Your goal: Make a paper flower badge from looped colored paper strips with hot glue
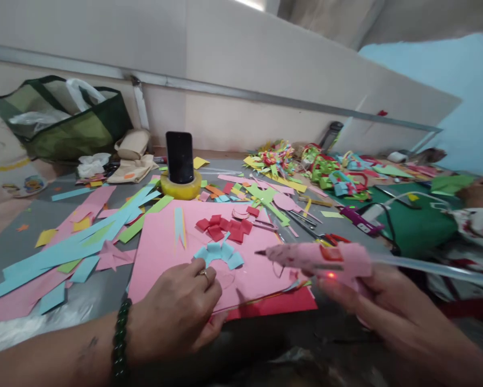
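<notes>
My left hand (180,306) rests on the lower edge of a stack of pink paper sheets (156,236), fingers curled and pressed together. Its fingertips touch the left end of an arc of light blue folded paper pieces (215,250) on the top sheet. A faint circle outline lies inside this arc. What these fingers grip, if anything, is hidden. My right hand (382,306) is wrapped around a pink hot glue gun (317,258), its nozzle pointing left above the sheet and a red light glowing. A clear glue stick (430,267) sticks out behind. Red folded paper pieces (225,227) lie just beyond the blue ones.
Blue paper strips (104,231) and other scraps cover the left side. A phone (180,156) stands against a yellow tape roll (180,185). Scissors (305,223) and a purple tool (361,221) lie right. Behind are a green bag (76,129) and piled paper crafts (338,174).
</notes>
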Motion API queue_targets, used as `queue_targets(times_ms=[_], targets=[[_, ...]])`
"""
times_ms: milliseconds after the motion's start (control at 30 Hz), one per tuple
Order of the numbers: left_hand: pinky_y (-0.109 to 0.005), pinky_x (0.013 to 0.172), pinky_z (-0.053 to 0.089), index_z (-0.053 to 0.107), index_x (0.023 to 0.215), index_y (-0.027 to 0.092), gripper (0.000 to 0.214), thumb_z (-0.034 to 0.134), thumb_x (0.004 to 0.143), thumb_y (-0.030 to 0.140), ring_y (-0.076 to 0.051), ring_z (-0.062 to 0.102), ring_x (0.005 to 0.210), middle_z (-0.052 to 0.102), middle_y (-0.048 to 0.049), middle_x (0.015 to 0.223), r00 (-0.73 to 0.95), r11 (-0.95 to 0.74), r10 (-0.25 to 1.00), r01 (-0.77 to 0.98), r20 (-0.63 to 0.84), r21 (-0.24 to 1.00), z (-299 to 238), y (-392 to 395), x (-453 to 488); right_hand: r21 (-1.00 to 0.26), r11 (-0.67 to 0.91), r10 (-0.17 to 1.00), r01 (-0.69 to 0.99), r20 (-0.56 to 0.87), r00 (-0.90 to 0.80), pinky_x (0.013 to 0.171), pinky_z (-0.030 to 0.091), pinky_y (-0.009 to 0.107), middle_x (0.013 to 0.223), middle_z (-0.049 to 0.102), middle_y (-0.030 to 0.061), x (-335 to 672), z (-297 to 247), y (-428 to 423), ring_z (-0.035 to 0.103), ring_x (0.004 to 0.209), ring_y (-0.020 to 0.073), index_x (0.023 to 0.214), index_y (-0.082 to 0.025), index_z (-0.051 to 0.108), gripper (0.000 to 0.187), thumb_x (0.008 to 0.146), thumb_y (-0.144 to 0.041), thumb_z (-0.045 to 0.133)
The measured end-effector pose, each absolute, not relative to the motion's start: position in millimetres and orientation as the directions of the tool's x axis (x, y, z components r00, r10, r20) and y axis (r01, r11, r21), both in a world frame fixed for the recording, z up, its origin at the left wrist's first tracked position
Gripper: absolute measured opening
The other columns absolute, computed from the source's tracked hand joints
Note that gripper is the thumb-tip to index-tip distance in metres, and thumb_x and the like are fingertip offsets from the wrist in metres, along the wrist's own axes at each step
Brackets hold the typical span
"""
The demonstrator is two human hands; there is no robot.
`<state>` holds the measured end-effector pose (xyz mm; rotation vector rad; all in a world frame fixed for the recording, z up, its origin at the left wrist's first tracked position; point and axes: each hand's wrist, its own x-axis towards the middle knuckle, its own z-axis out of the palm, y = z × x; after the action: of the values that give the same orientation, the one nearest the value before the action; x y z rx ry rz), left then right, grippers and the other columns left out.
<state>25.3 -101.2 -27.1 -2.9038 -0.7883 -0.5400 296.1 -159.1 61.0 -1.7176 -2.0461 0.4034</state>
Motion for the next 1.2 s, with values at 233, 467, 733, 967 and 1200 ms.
queue_targets(times_ms=[233,467,733,967,1200], targets=[[-0.035,0.057,0.05,0.061,0.078,0.02,0.013,0.053,0.084,0.029,-0.023,0.06,0.071,0.065,-0.0049,0.077,0.788,-0.866,0.488,0.49,0.375,0.097,-28,-102,25,-0.565,-0.21,0.808,0.798,0.359,0.467,0.049,0.038,0.021,0.055,0.054,0.0018,385,67,-127,0.048,0.052,0.0101,0.068,-0.013,0.061,0.046,0.08,-0.056,0.055],[-0.032,0.058,0.053,0.062,0.08,0.023,0.018,0.046,0.086,0.022,-0.022,0.064,0.071,0.067,-0.0039,0.076,0.796,-0.874,0.458,0.483,0.395,0.039,-33,-98,26,-0.585,-0.346,0.829,0.734,0.176,0.531,0.046,0.039,0.021,0.057,0.055,0.0007,474,23,-76,0.05,0.049,0.0104,0.071,-0.013,0.059,0.036,0.081,-0.048,0.057],[-0.03,0.056,0.051,0.062,0.078,0.021,0.021,0.043,0.086,0.016,-0.019,0.062,0.067,0.066,-0.0028,0.073,0.789,-0.887,0.392,0.46,0.473,-0.032,-35,-93,27,-0.434,-0.404,0.859,0.805,0.121,0.497,0.056,0.042,0.026,0.065,0.063,0.0049,487,-1,-61,0.057,0.062,0.0174,0.068,-0.016,0.062,0.03,0.078,-0.044,0.06],[-0.032,0.054,0.048,0.059,0.072,0.02,0.019,0.049,0.086,0.012,-0.019,0.059,0.064,0.062,-0.0018,0.069,0.742,-0.853,0.443,0.522,0.503,-0.018,-36,-95,30,-0.282,-0.497,0.82,0.821,0.159,0.55,0.073,0.044,0.036,0.103,0.068,0.0196,481,5,-92,0.063,0.092,0.0321,0.094,-0.014,0.066,0.043,0.076,-0.051,0.057],[-0.031,0.053,0.044,0.057,0.07,0.02,0.02,0.05,0.082,0.005,-0.019,0.057,0.061,0.062,-0.0013,0.068,0.751,-0.852,0.437,0.522,0.495,-0.039,-41,-93,30,-0.352,-0.276,0.875,0.894,0.292,0.385,0.058,0.042,0.032,0.078,0.071,0.0063,404,24,-139,0.061,0.063,0.0222,0.08,-0.024,0.069,0.046,0.075,-0.066,0.049]])
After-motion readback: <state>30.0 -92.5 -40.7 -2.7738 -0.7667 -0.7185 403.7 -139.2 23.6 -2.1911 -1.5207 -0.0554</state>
